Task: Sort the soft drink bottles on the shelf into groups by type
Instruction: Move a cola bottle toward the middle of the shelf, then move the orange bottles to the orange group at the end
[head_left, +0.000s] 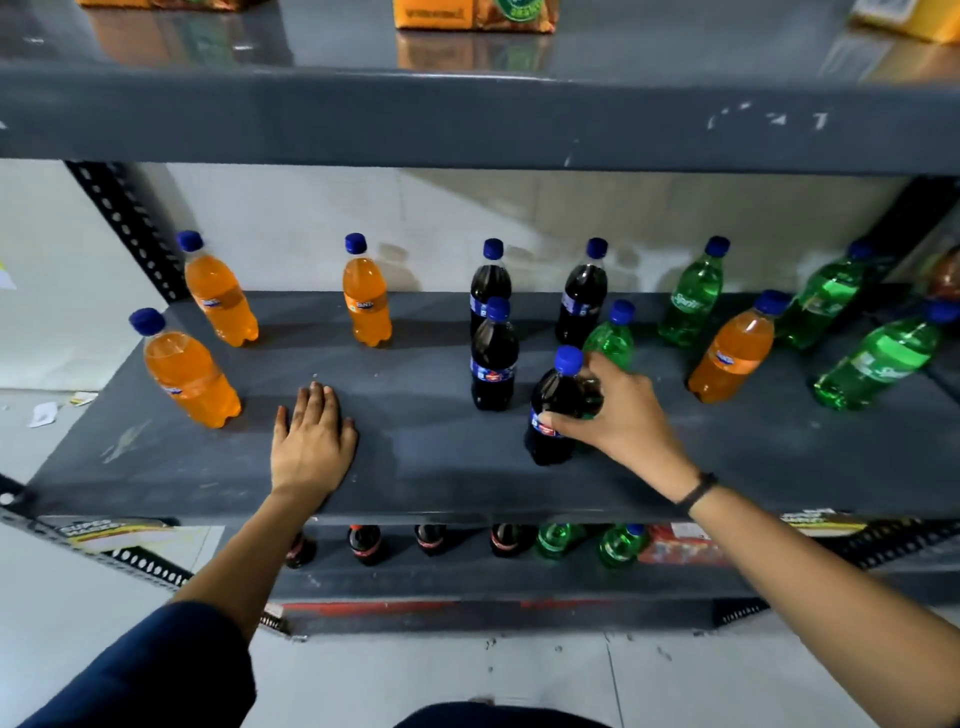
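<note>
Right hand (618, 410) gripped front cola bottle (553, 410), standing on grey shelf (426, 457) near 3 other colas. Left hand (311, 441) lay open, flat on shelf, right of 3 orange bottles (189, 374).

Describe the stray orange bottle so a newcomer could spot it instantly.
Look at the middle grey shelf, right-hand end, where the green bottles cluster. The stray orange bottle stands among them, right of the right hand that grips a dark cola bottle. It is the only orange one there; the other three stand far left.
</note>
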